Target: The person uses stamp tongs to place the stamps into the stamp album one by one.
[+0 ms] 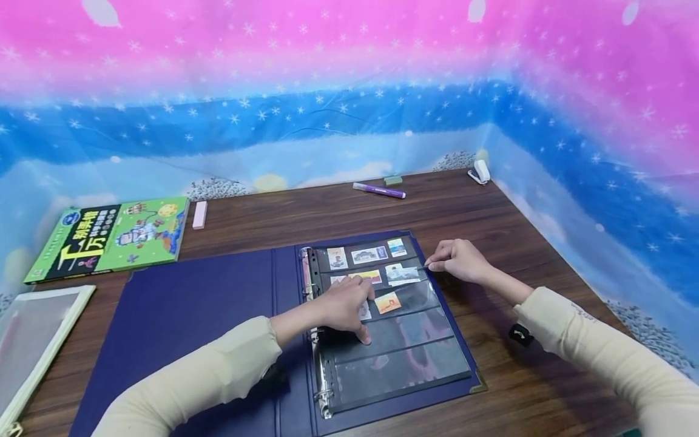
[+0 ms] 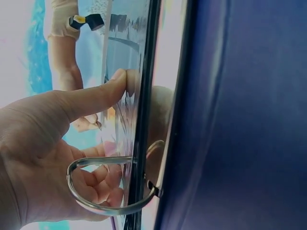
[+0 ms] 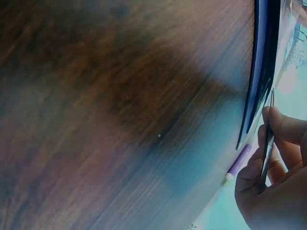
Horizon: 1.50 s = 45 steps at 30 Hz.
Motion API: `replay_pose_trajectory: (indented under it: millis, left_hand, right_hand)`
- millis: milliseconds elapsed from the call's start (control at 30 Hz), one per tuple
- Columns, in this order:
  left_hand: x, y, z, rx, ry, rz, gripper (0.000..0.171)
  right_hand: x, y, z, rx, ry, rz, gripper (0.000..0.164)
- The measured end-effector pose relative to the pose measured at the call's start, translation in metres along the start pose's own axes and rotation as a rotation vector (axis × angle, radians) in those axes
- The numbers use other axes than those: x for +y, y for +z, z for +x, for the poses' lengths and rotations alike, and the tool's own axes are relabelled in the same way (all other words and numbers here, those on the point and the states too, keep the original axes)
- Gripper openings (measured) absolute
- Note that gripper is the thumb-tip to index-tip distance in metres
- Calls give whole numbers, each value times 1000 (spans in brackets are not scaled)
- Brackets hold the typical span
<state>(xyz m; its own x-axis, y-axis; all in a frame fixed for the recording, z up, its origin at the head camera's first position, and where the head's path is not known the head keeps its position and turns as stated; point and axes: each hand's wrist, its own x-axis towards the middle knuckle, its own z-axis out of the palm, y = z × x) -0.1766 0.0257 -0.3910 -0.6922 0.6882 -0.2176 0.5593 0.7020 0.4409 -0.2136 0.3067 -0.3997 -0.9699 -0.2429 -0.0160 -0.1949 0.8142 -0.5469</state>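
Note:
A blue ring binder (image 1: 202, 303) lies spread on the table, with a black stamp page (image 1: 377, 364) of clear strips on its right side. Several small stamps sit in the upper strips. My left hand (image 1: 341, 304) rests on the page near the rings, fingers spread and partly covering some stamps; a metal ring (image 2: 103, 208) stands near it in the left wrist view. Between thumb and fingers, my right hand (image 1: 460, 261) grips metal tweezers (image 3: 268, 155). Their tip is at the right edge of a grey-white stamp (image 1: 403, 275) in the second strip.
A green book (image 1: 147, 237) and a pale eraser-like block (image 1: 199, 215) lie at the left, above a zip pouch (image 1: 40, 340). Along the back are a purple marker (image 1: 379, 190), a small green block (image 1: 392, 180) and a white stapler (image 1: 480, 172). Printed cloth walls surround the table.

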Motion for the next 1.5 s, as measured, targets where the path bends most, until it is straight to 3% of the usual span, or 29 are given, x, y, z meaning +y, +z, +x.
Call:
replay_pose_trajectory:
  millis: [333,667,1200,1500]
  left_hand:
    - [-2,-2,0,-25,-20,-61,87]
    - [-3,-2,-1,-15,7,-82,80]
    - [-2,-3,3,-36,7,-111,80]
    - [-2,-3,5,-43,10,-118,80]
  right_hand:
    - [-3,2,-1,1,-25,-6,9]
    - [-2,3,-1,-6,-50,-26,9]
    - [-5,-13,-9,-119,-189,-176,8]
    - [-1,-23,1,-189,-250,-263,8]
